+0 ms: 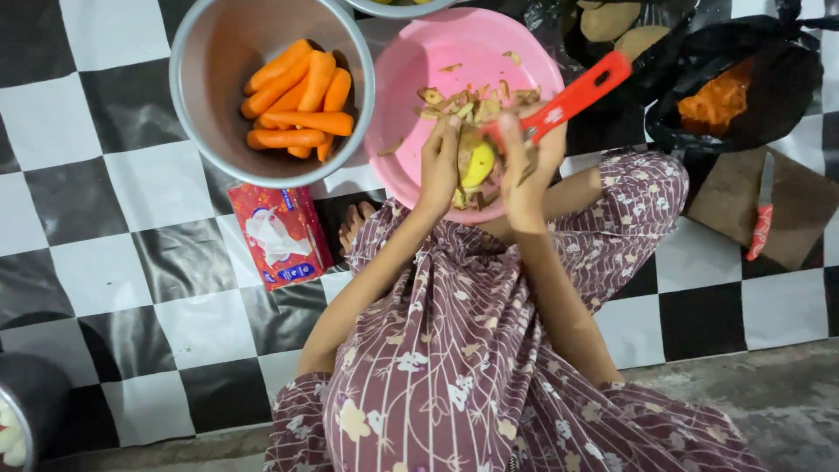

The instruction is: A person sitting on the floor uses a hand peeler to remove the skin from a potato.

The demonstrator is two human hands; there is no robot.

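Observation:
My left hand (pixel 439 164) grips a partly peeled yellow potato (pixel 477 163) over a pink basin (pixel 463 52) that holds brown peelings. My right hand (pixel 529 162) is closed on a red-handled peeler (pixel 577 94), whose head rests against the potato. The handle sticks up and to the right, away from me. Both hands meet just above the near rim of the basin, over my lap.
A metal bowl (pixel 210 70) of peeled carrots (pixel 297 100) stands to the left of the basin. A red tissue pack (pixel 281 234) lies below it. At right, a red-handled knife (pixel 760 217) rests on a brown board (pixel 804 205); black bags (pixel 743 87) and unpeeled potatoes (pixel 612 22) sit behind.

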